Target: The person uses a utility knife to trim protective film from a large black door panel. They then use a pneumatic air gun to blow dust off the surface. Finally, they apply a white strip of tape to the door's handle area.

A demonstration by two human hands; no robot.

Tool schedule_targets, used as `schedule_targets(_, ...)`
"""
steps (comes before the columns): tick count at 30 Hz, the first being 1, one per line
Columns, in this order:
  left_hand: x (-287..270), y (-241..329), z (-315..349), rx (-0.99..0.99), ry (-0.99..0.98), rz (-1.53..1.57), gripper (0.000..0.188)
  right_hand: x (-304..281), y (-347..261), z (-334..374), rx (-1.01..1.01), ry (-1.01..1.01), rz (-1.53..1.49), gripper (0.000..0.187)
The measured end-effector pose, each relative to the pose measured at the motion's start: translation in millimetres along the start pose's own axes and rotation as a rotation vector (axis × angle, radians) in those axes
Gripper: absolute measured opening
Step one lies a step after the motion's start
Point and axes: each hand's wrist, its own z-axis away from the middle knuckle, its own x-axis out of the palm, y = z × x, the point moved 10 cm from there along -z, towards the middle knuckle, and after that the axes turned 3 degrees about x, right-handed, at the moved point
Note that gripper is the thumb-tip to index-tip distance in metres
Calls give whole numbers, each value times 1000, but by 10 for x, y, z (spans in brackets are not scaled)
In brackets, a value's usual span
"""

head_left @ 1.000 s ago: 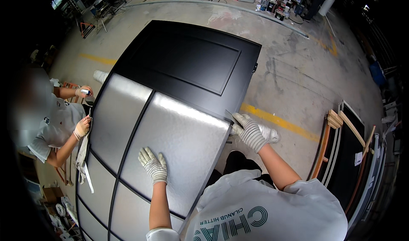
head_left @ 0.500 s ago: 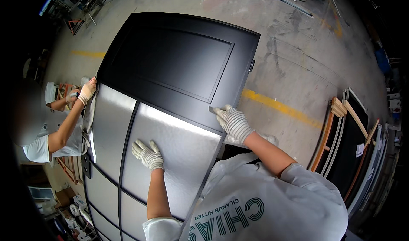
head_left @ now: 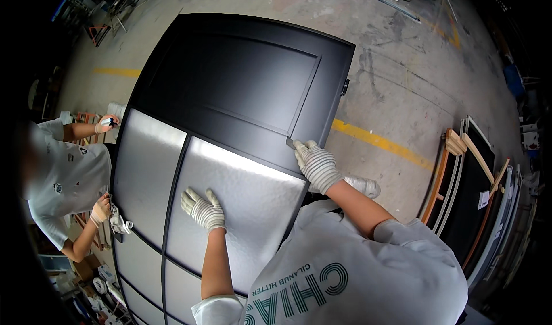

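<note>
A large black door [head_left: 230, 115] lies flat in front of me, with a recessed panel at its far end and textured silver-grey panes [head_left: 247, 193] between black bars at the near end. My left hand [head_left: 204, 209], in a white striped knit glove, rests flat on one pane with its fingers spread. In a matching glove, my right hand [head_left: 316, 165] pinches a small dark grey flat block [head_left: 290, 144] against the black frame, by the lower right corner of the recessed panel. My fingers partly cover the block.
Across the door at left stands a co-worker [head_left: 75, 175], one hand holding a crumpled white cloth [head_left: 119, 220] at the edge, the other a small dark-and-white object [head_left: 108, 121]. Framed panels [head_left: 468, 181] lean on a wooden rack at right. A yellow line [head_left: 382, 144] crosses the concrete floor.
My right hand and the block have shifted slightly right and up along the frame. The co-worker has drawn the cloth back along the left edge. My left hand stays on its pane.
</note>
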Motion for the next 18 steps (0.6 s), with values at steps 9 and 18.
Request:
schedule_targets(9,-55,-15,4,-19,38,-10,66,-347,-439,111,-114,52,268,22)
schedule_targets(18,-55,-36,6,-40,17,44,67,-339,-452,33,-78,42,336,25)
